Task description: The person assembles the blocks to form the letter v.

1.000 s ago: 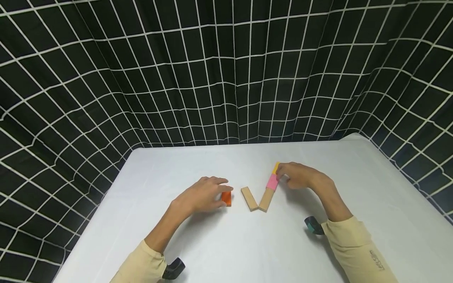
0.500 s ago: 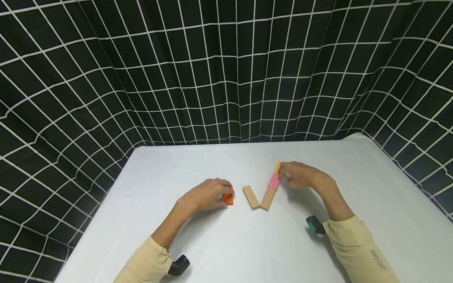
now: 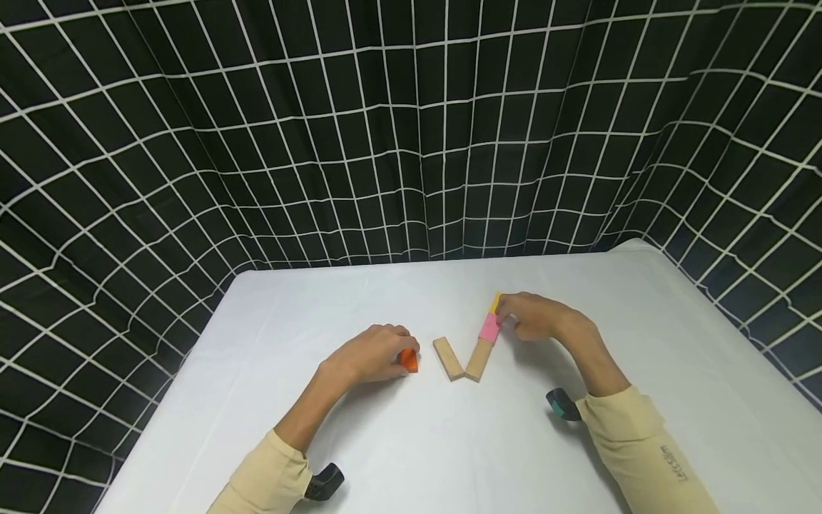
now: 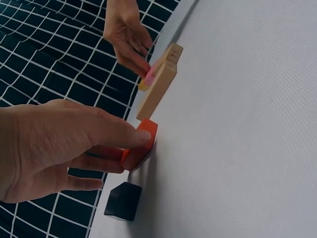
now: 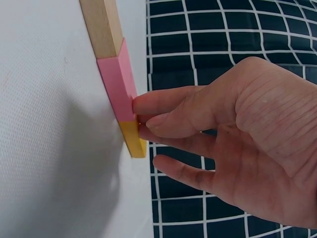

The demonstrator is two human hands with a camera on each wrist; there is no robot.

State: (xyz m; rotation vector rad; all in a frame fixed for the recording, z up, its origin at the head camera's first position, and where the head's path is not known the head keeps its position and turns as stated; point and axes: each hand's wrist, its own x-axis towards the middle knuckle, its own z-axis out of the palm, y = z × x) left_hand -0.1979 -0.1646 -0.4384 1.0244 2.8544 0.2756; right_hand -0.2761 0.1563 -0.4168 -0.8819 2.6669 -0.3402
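Observation:
In the head view my left hand (image 3: 372,355) pinches an orange block (image 3: 412,361) between thumb and fingers. The left wrist view shows this block (image 4: 140,152) tilted, with a shadow on the cloth beside it. My right hand (image 3: 536,315) touches a pink block (image 3: 489,328) and a yellow block (image 3: 496,303) at their joint, its fingertips along their side in the right wrist view. These two continue the line of a plain wooden block (image 3: 478,360). A second wooden block (image 3: 448,358) meets its near end, making a V shape.
A dark block (image 4: 123,201) stands beyond the orange one in the left wrist view; my left hand hides it in the head view. White cloth covers the table (image 3: 411,442). A black curtain (image 3: 385,128) with a white grid surrounds its back and sides.
My left hand has closed its thumb and fingers onto the orange block, which now tilts and shows less beyond the fingers. My right hand stays at the pink and yellow blocks.

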